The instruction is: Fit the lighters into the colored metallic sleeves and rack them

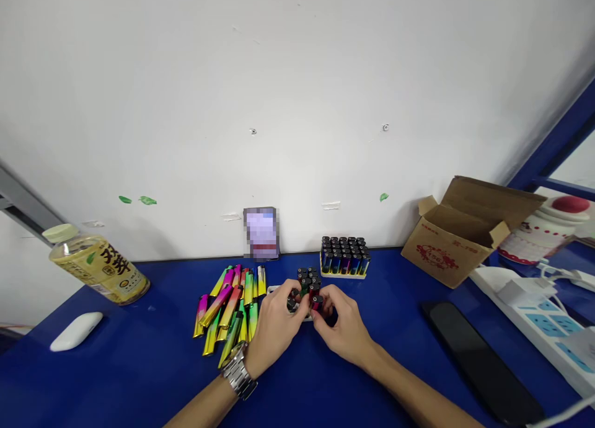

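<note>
A small white tray [273,288] stands in front of me, mostly hidden by my hands, with several upright lighters [307,273] at its right part. My left hand [279,311], with a metal watch [238,371] on the wrist, has its fingers closed around a dark-topped lighter [292,303]. The thumb and fingers of my right hand [346,325] pinch a red lighter [317,302] at the tray's near right. Left of my hands lies a loose pile of shiny multicoloured lighters [231,307]. Behind, to the right, a filled tray [344,276] holds rows of upright lighters.
A phone-like screen [261,232], blurred out, leans on the wall. At the left are a drink bottle [105,267] and a white computer mouse [77,332]. The right side has an open cardboard box [441,248], a black phone [478,360], a power strip [548,322] and a white jar [534,236].
</note>
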### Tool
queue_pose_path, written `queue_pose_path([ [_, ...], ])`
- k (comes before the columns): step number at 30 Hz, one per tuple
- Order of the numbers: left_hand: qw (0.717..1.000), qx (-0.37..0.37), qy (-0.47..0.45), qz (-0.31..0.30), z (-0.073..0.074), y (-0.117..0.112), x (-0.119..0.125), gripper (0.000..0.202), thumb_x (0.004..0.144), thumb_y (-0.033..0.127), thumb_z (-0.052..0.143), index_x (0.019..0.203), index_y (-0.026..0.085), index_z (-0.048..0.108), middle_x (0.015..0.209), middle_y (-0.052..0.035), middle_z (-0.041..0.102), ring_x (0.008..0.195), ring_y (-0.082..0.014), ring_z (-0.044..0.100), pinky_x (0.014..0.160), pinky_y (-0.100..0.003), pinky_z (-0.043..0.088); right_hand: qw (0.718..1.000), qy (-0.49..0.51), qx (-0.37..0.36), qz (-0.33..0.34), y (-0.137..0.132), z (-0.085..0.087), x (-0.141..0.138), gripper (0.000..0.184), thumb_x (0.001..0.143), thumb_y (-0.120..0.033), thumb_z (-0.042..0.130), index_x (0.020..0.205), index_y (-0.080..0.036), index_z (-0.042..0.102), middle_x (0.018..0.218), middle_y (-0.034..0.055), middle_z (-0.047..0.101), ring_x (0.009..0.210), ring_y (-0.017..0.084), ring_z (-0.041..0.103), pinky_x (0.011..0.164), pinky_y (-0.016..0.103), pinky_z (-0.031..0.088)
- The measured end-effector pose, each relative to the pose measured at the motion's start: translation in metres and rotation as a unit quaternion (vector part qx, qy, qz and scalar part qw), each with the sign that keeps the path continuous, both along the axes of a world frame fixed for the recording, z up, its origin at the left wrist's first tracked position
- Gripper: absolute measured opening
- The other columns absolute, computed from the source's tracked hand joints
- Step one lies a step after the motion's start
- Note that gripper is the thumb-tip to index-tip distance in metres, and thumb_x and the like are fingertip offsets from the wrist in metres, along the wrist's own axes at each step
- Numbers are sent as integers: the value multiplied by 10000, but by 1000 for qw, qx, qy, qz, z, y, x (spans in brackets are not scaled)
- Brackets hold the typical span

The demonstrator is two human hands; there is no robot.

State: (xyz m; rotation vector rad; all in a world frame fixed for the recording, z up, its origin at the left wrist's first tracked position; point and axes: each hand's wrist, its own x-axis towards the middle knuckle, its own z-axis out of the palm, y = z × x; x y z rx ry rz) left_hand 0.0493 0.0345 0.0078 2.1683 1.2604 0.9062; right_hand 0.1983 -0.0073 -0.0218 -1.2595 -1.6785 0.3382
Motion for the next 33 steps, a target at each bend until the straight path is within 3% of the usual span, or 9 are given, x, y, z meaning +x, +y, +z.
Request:
queue_pose_path([
  [4, 999, 33, -26, -2, -4, 10, -1, 88, 856, 275, 514, 890, 207, 560, 868, -23, 592, 792, -173, 579, 708, -287, 438, 1000, 4, -5, 2, 0, 1, 0, 51, 786, -168, 518, 790, -194, 475, 665, -24, 478, 539, 109, 476, 511, 219, 420],
  [10, 998, 18, -40, -55, -5, 13, -7, 126, 896, 314, 487, 890, 204, 549, 896, -28, 589, 833, -170, 585, 752, -293, 452, 1000, 6, -12, 5, 0, 0, 0, 59, 790, -176, 518, 790, -199, 464, 661, -26, 477, 537, 110, 479, 513, 220, 426],
  [13, 996, -4, -86, -7, 0, 12, -8, 166, 893, 365, 481, 938, 207, 504, 934, -38, 611, 817, -167, 591, 711, -289, 463, 1000, 3, -17, 4, 0, 0, 0, 67, 790, -180, 522, 787, -202, 459, 651, -30, 470, 534, 111, 475, 513, 221, 420],
  [18, 973, -98, -200, 55, 8, 20, -8, 232, 805, 345, 563, 953, 220, 436, 774, 18, 637, 662, -145, 601, 595, -256, 463, 1000, 3, -22, 1, -1, 0, 0, 81, 790, -178, 525, 773, -206, 452, 636, -39, 456, 528, 107, 471, 505, 213, 413],
  [21, 973, -157, -169, 30, 7, 26, -8, 339, 723, 348, 643, 1003, 204, 518, 743, 20, 651, 641, -158, 614, 588, -264, 473, 1000, 6, -19, 1, -1, 1, 0, 89, 780, -173, 533, 770, -208, 452, 631, -42, 462, 523, 104, 473, 503, 209, 417],
  [25, 975, -186, -116, -30, 7, 35, -4, 404, 688, 361, 677, 1031, 172, 582, 857, -24, 687, 777, -193, 644, 724, -307, 503, 1000, 13, -17, 4, -1, 2, -1, 89, 772, -171, 535, 777, -210, 455, 626, -42, 470, 518, 106, 477, 499, 210, 425],
  [29, 967, -212, -93, -108, 11, 45, -1, 348, 716, 372, 650, 981, 150, 616, 785, -25, 679, 647, -168, 624, 625, -290, 511, 1000, 14, -25, 8, -1, 3, -1, 96, 778, -180, 532, 777, -216, 443, 616, -44, 471, 513, 108, 478, 491, 214, 427],
  [33, 965, -208, -89, -137, 15, 47, -1, 348, 747, 421, 637, 974, 159, 609, 821, -31, 676, 688, -167, 632, 637, -275, 515, 1000, 13, -18, 4, 0, 1, -1, 91, 771, -184, 530, 767, -215, 444, 610, -45, 474, 502, 104, 482, 488, 211, 426],
])
